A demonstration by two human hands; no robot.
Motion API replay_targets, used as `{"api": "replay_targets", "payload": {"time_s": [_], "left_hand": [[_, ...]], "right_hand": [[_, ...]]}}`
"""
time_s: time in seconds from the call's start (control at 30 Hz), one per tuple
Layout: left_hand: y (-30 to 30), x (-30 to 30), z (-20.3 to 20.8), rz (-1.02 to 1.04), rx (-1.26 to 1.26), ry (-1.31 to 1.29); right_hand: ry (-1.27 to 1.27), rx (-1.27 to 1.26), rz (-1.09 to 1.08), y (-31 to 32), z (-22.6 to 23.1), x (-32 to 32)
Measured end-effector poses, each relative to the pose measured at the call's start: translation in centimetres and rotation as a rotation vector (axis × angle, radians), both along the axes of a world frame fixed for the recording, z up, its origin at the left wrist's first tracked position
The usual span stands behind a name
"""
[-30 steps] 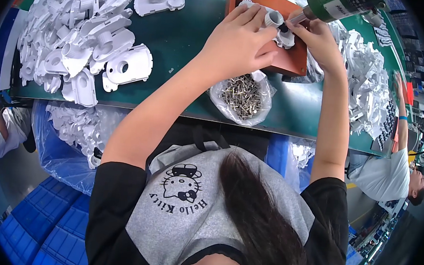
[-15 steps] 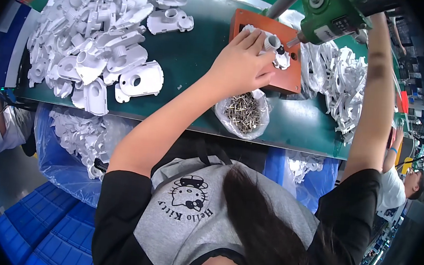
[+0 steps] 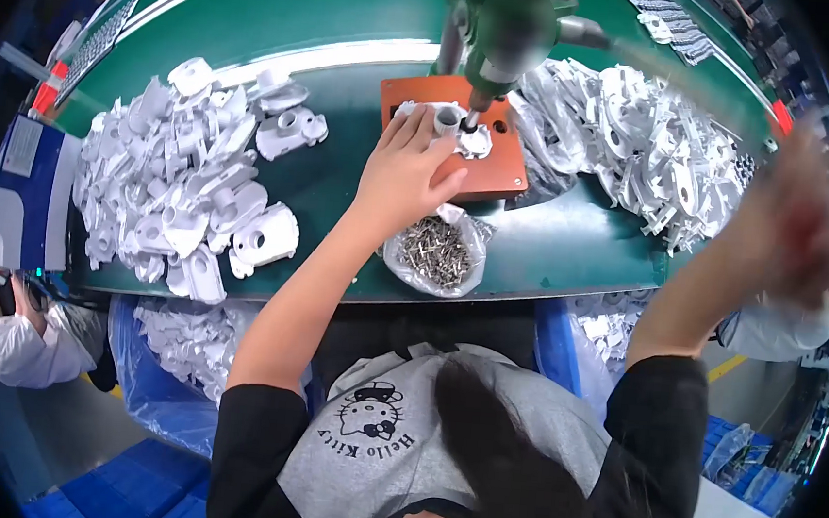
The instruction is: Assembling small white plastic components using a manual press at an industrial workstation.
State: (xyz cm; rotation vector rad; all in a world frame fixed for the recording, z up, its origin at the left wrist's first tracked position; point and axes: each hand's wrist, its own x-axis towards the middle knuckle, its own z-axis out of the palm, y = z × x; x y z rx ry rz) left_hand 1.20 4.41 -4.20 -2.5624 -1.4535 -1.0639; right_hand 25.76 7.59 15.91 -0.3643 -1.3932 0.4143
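My left hand (image 3: pixel 407 166) holds a white plastic part (image 3: pixel 475 143) on an orange block (image 3: pixel 499 176). Its fingers lie over the part's left side, beside an upright tube, with the thumb apart on the near side. A green hand press (image 3: pixel 512 33) stands over the block, its metal tip down at a small black piece on the part. My right hand (image 3: pixel 797 226) is raised at the far right, near the outer end of the press's blurred lever. Motion smears its fingers, so its grip cannot be made out. Just below the block sits a plastic-lined bowl (image 3: pixel 473 264) of small metal pins.
A heap of white plastic parts (image 3: pixel 162 190) lies to the left, and another pile (image 3: pixel 638 140) to the right. Lined blue bins (image 3: pixel 156 390) stand below the green table's edge (image 3: pixel 499 295). Other people (image 3: pixel 47 347) are at the sides.
The whole view has shifted. My right arm has swung down and outward with the lever, and the press tip has come down onto the part. My left hand stays on the part.
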Motion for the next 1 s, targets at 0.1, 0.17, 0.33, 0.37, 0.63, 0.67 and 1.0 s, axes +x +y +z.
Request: {"api": "replay_targets", "payload": {"time_s": [0.1, 0.17, 0.33, 0.37, 0.63, 0.67, 1.0], "left_hand": [[-0.1, -0.6, 0.0, 0.008, 0.016, 0.004], [-0.1, 0.1, 0.0, 0.002, -0.006, 0.045], [-0.7, -1.9, -0.4, 0.06, -0.058, 0.067], [-0.9, -1.6, -0.1, 0.066, -0.057, 0.063], [-0.4, -0.3, 0.2, 0.114, -0.159, -0.036], [-0.5, 0.0, 0.7, 0.107, -0.223, -0.103], [4.5, -2.9, 3.8, -0.045, -0.348, 0.152]], "right_hand": [[-0.282, 0.093, 0.052, -10.8, -11.5, 2.0], [-0.307, 0.07, -0.043, -11.3, -12.5, 2.5], [-0.427, 0.223, 0.312, -6.6, -5.4, 2.4], [-0.369, 0.142, 0.294, -6.0, -3.0, 1.9], [0.078, -0.407, 0.029, 14.3, 1.0, -9.0], [0.031, -0.533, 0.096, 16.1, -1.2, -8.2], [-0.166, -0.628, -0.24, -4.7, -13.0, 9.7]]}}
